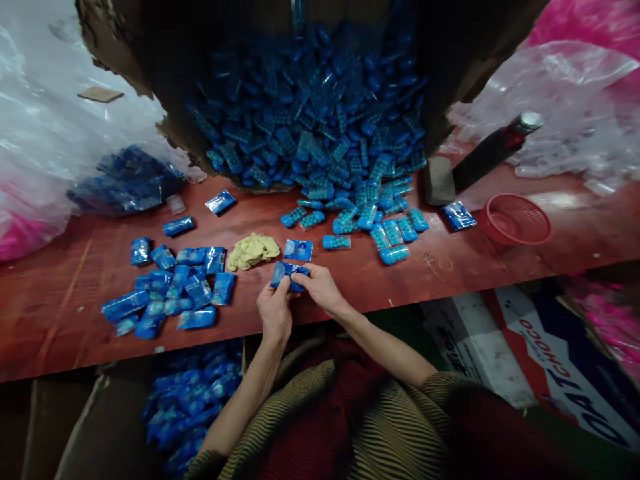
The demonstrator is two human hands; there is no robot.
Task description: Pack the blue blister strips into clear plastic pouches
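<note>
Near the table's front edge, my left hand (275, 310) and my right hand (323, 287) both grip a small blue printed wrapper (281, 269). Their thumbs press on its near side, and whether anything is inside it is hidden. Just beyond lies a flat blue printed wrapper (299, 250). A crumpled yellow cloth (253, 251) is to the left of that. Further left, several blue-wrapped packs (197, 290) lie in a loose heap. On the right, small clear containers with blue ends and turquoise balls (394, 255) spread across the red table (350, 283).
A torn cardboard box (123, 47) full of the containers opens toward me. At right stand a grey block (439, 181), a dark bottle (493, 155) and a red plastic basket (517, 220). Plastic bags (565, 107) flank the box. Blue packs (195, 393) are heaped below the table.
</note>
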